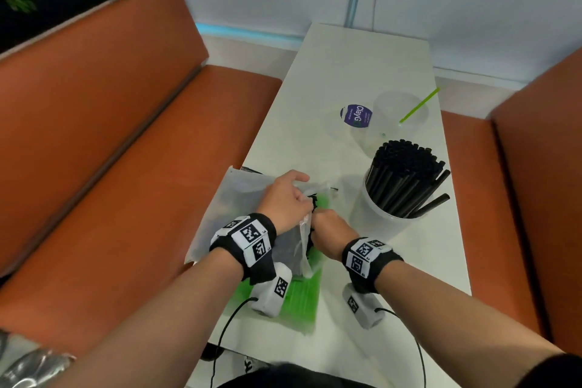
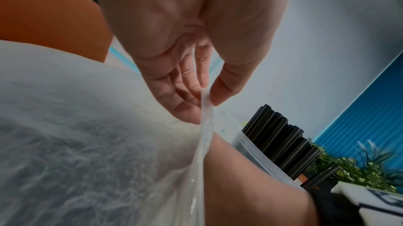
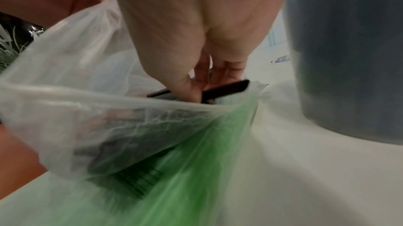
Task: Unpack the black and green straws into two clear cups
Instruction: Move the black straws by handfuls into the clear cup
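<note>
A translucent plastic bag [image 1: 239, 198] lies on the white table [image 1: 346, 66], with green straws [image 1: 299, 296] and black straws [image 3: 139, 143] inside it. My left hand [image 1: 285, 198] pinches the bag's rim [image 2: 206, 102] between thumb and fingers and holds it up. My right hand [image 1: 327, 227] reaches into the bag's mouth and grips black straws [image 3: 224, 88]. A clear cup [image 1: 390, 211] at the right is packed with black straws [image 1: 406, 176]. Behind it another clear cup [image 1: 400, 116] holds one green straw [image 1: 419, 105].
A cup with a purple round label [image 1: 356, 115] stands beside the far clear cup. Orange bench seats [image 1: 126, 167] flank the table on both sides. The table's far half is bare. Cables hang from both wrist cameras near the front edge.
</note>
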`<state>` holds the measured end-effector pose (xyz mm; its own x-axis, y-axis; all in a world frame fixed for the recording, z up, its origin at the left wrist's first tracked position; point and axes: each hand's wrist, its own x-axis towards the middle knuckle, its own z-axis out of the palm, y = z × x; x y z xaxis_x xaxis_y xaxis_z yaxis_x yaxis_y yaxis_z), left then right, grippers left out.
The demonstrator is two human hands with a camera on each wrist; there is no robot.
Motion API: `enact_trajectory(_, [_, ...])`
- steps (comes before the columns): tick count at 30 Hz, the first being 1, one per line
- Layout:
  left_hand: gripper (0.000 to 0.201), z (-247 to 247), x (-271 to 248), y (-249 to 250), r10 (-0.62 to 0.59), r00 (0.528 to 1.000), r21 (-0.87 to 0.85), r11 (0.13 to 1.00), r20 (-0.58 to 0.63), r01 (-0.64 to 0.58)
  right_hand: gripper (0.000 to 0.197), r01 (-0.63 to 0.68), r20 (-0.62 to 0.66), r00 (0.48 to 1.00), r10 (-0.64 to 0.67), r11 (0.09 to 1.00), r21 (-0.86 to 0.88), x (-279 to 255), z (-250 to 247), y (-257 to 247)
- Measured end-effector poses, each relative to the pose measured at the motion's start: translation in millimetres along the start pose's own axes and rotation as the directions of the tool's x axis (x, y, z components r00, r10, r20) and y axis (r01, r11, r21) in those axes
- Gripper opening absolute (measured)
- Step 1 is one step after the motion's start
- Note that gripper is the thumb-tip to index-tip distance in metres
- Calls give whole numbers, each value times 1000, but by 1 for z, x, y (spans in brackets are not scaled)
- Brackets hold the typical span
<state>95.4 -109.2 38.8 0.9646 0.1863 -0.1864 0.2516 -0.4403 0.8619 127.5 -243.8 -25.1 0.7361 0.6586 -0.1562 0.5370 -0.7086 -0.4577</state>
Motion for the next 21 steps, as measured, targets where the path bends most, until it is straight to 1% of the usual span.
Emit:
enact_trajectory(2, [45, -2, -1, 0, -6, 1000, -8, 1000, -3, 6, 15, 119, -64, 991, -118, 993, 15, 5, -1, -6])
enact_trajectory(4, [45, -2, -2, 1, -16, 1000, -17, 1000, 0, 16, 9, 253, -91, 964, -250, 967, 26, 8, 0, -12])
enact_trajectory(5, [45, -2, -2, 2, -18, 1000, -22, 1000, 6, 18, 17, 305, -99, 949, -301, 951, 39, 11, 1, -13])
enact_trajectory(6, [46, -2, -2, 2, -17, 1000, -24, 1000, 13, 17, 30, 310, -80, 950, -302, 944, 109, 13, 3, -16])
enact_trajectory(7, [46, -2, -2, 3, -15, 1000, -24, 1000, 19, 16, 39, 276, -68, 961, -267, 935, 223, 15, 5, -18])
enact_trajectory(8, [46, -2, -3, 4, -13, 1000, -24, 1000, 24, 14, 41, 245, -53, 969, -241, 920, 307, 17, 8, -17])
enact_trajectory(9, [46, -2, -3, 4, -11, 1000, -26, 1000, 28, 12, 39, 211, -50, 977, -207, 910, 357, 18, 11, -18])
enact_trajectory(12, [47, -3, -3, 5, -18, 999, -40, 999, 42, 19, 15, 141, -13, 989, -148, 904, 403, 24, 20, -17])
enact_trajectory(13, [47, -4, -3, 5, -19, 999, -41, 999, 42, 21, 9, 120, 4, 991, -133, 903, 412, 25, 21, -17])
enact_trajectory(14, [46, -5, -3, 5, -18, 999, -40, 999, 39, 20, 5, 95, 26, 993, -116, 906, 412, 27, 20, -18])
enact_trajectory(15, [46, -5, -3, 5, -16, 999, -41, 999, 36, 18, 14, 74, 48, 994, -101, 914, 399, 29, 19, -18])
enact_trajectory(16, [45, -6, -2, 4, -15, 999, -44, 999, 33, 16, 29, 68, 71, 992, -101, 927, 368, 31, 18, -18])
enact_trajectory(17, [45, -7, -2, 4, -12, 999, -44, 999, 31, 14, 40, 70, 98, 989, -109, 940, 335, 32, 18, -18])
enact_trajectory(18, [45, -7, -1, 3, -10, 999, -42, 999, 31, 11, 44, 69, 134, 984, -114, 952, 297, 33, 18, -19])
enact_trajectory(19, [45, -8, -1, 3, -8, 999, -39, 999, 32, 9, 43, 71, 171, 978, -118, 963, 258, 33, 19, -17])
enact_trajectory(21, [44, -9, -1, 2, -2, 999, -35, 999, 38, 3, 30, 48, 227, 970, -87, 984, 170, 35, 21, -18])
